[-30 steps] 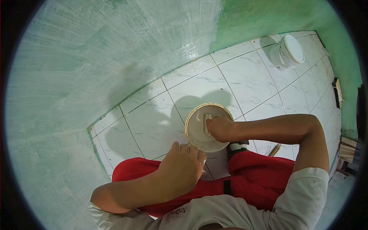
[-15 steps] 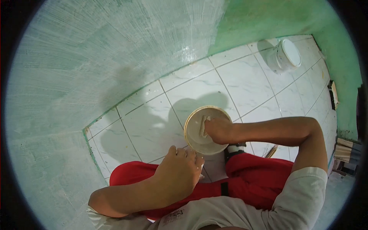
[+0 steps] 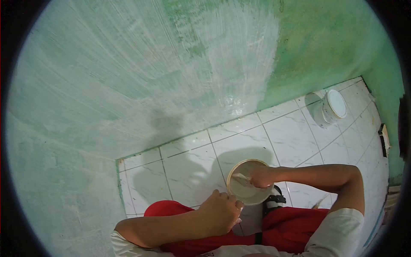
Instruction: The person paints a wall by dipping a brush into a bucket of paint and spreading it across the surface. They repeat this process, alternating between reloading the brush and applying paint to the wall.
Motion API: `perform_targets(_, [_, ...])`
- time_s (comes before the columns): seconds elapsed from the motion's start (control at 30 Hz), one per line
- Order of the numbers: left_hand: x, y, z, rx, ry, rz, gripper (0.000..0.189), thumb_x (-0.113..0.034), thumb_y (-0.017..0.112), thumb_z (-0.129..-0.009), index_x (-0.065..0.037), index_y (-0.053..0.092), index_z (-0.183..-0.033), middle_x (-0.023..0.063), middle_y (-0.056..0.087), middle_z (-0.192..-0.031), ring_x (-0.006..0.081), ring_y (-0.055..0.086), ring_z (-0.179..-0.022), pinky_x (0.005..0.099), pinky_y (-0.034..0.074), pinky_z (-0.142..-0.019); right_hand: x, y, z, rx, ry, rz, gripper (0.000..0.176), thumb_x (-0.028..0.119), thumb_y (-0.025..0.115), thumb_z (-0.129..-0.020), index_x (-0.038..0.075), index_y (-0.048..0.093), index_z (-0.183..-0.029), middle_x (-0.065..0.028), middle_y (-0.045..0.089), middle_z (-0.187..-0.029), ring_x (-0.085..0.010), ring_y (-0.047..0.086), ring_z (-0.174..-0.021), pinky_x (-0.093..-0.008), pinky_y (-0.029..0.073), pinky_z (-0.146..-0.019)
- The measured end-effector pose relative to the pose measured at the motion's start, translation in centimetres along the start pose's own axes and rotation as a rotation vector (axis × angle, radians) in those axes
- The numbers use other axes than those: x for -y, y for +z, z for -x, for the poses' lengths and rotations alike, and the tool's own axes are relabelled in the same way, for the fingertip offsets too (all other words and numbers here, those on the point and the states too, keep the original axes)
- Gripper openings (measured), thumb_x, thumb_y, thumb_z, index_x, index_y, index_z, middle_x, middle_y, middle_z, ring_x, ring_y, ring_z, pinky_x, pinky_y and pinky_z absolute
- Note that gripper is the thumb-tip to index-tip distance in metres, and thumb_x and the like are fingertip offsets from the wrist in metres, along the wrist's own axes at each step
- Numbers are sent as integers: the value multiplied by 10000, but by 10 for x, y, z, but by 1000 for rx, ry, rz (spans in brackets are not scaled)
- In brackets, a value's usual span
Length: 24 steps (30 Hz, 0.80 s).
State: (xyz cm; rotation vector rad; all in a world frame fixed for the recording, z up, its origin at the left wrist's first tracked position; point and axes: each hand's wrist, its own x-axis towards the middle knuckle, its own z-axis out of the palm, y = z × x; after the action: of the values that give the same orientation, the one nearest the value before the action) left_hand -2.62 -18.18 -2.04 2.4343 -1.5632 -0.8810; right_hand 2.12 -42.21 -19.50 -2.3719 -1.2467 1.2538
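A round bucket [image 3: 247, 199] with a pale yellowish rim stands by my foot, whitish liquid inside it. My right hand [image 3: 262, 176] is closed over the bucket's mouth, holding a paintbrush [image 3: 242, 177] whose white-coated bristles point left inside the bucket. Its handle is hidden in my fist. Just below and left of the bucket, my left hand [image 3: 220, 213] has its fingers curled in, white smears on the fingertips. Whatever it may hold is hidden from view.
A second white bucket with a lid [image 3: 335, 105] stands farther off on the tiled floor [image 3: 239, 143]. The green wall [image 3: 317, 47] carries a broad streaky whitish coat [image 3: 205, 64] on its left part. Dark and pale objects [image 3: 383, 139] lie along the right wall.
My view has tilted up, so the floor and buckets sit lower. Inside the bucket the brush has turned from upright to sideways. My left fingers look more curled and sit nearer the rim.
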Motion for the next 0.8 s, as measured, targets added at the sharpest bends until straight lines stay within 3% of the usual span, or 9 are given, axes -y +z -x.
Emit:
perform_targets(0.1, [-3, -5, 4, 38, -2, -3, 464, -386, 620, -959, 7, 630, -1205, 197, 660, -994, 353, 682, -886, 452, 522, -803, -14, 12, 16, 4, -37, -303, 296, 217, 538, -889, -23, 705, -841, -234, 688, -780, -380, 692, -756, -484, 547, -696])
perform_targets(0.23, [-6, -4, 5, 11, -12, -68, 482, -414, 602, -970, 6, 630, -1204, 190, 658, -983, 350, 683, -895, 442, 523, -804, 2, 4, 44, -58, 75, -196, 345, 261, 519, -925, -41, 684, -903, -268, 688, -886, -403, 685, -868, -473, 537, -781])
perform_targets(0.3, [-10, -8, 7, 49, -38, -43, 489, -420, 587, -976, 7, 627, -1212, 186, 657, -981, 348, 683, -898, 443, 524, -814, 27, -16, 67, -252, 370, -442, 399, 297, 481, -959, -54, 670, -950, -291, 676, -964, -415, 670, -948, -472, 519, -841])
perform_targets(0.33, [-11, -8, 9, 58, -41, -49, 489, -420, 587, -976, 7, 627, -1212, 186, 657, -981, 348, 683, -898, 443, 524, -814, 26, -18, 67, -259, 363, -449, 399, 297, 481, -959, -54, 670, -950, -291, 676, -964, -415, 670, -948, -472, 519, -841])
perform_targets(0.4, [-16, -6, 4, 42, -30, -66, 460, -383, 623, -947, 6, 597, -1191, 184, 659, -1021, 327, 672, -891, 459, 492, -788, 24, -14, 79, -342, 368, -444, 466, 323, 454, -981, -72, 695, -929, -267, 688, -811, -421, 679, -787, -508, 527, -799])
perform_targets(0.53, [-22, -11, -1, 85, 8, -81, 474, -391, 606, -956, 9, 594, -1212, 186, 658, -1031, 325, 669, -905, 458, 492, -789, 21, -14, 107, -402, 402, -563, 455, 335, 492, -960, -74, 688, -932, -234, 700, -797, -368, 691, -781, -475, 529, -773])
perform_targets(0.6, [-22, -8, -1, 47, 19, -83, 487, -397, 591, -966, 13, 594, -1228, 181, 663, -1029, 322, 667, -915, 452, 491, -798, 10, -9, 112, -484, 291, -746, 415, 329, 523, -946, -48, 684, -886, -146, 669, -706, -248, 650, -621, -398, 515, -593])
perform_targets(0.63, [-24, -8, -4, 54, 25, -61, 487, -397, 591, -966, 13, 594, -1228, 181, 663, -1029, 322, 667, -915, 452, 491, -798, 13, -16, 121, -357, 371, -1054, 361, 314, 537, -937, 3, 667, -808, -60, 588, -631, -132, 520, -480, -296, 404, -429])
perform_targets(0.8, [-27, -18, -9, 137, -60, -94, 464, -372, 588, -975, 23, 632, -1214, 169, 658, -1036, 329, 661, -954, 426, 508, -867, 4, -13, 138, -328, 380, -1145, 316, 276, 514, -926, 44, 628, -745, -24, 540, -612, -92, 446, -462, -261, 352, -414])
